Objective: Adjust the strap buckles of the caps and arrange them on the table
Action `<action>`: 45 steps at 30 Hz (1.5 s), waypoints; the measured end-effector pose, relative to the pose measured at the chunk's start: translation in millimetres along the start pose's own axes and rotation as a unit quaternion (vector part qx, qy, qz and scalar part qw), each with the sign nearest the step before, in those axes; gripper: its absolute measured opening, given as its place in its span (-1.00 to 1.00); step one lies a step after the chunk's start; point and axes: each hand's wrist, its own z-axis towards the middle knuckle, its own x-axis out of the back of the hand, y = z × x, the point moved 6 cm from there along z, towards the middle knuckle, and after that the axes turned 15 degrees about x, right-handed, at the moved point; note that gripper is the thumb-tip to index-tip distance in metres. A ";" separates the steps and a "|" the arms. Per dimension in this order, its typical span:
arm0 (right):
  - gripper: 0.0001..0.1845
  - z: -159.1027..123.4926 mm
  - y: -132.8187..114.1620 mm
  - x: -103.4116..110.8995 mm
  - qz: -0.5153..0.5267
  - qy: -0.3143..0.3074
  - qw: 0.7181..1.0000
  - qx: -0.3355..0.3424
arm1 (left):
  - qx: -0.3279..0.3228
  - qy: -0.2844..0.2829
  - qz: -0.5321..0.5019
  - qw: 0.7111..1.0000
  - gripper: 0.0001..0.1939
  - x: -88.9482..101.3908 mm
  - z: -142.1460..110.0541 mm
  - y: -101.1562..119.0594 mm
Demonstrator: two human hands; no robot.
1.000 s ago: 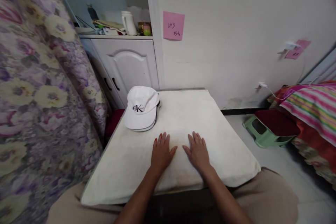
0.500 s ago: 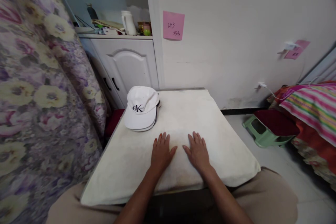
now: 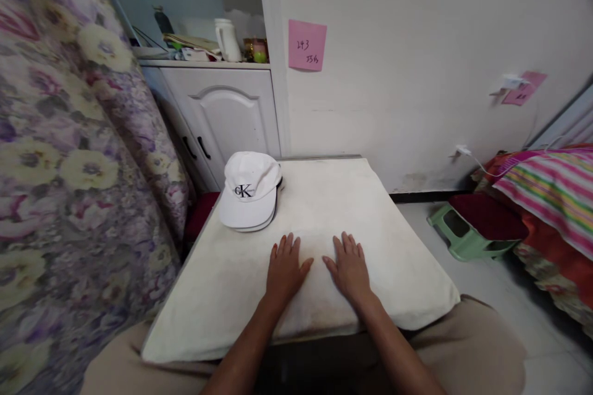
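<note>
My left hand (image 3: 286,268) lies flat on the pale cloth-covered table (image 3: 336,197), palm down with the thumb apart from the fingers. Beside it, separated by a small gap, my right hand (image 3: 348,265) rests the same way. Neither hand holds anything. A white baseball cap (image 3: 250,188) with dark "CK" letters on its front sits upright at the table's far left. Its brim points toward me, a short way beyond my left fingertips, and a second brim edge shows just beneath it.
A floral curtain (image 3: 88,197) hangs close on the left. Behind the table stand a white cabinet (image 3: 236,111) and a wall with a pink note (image 3: 307,45). On the right are a green stool (image 3: 463,241) with a dark red top and a bed with a striped cover (image 3: 551,179).
</note>
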 end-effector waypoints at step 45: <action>-0.31 0.3 0.0 0.6 0.007 -0.001 1.000 0.002 | -0.002 0.003 0.003 1.000 -0.42 -0.2 -0.3 0.1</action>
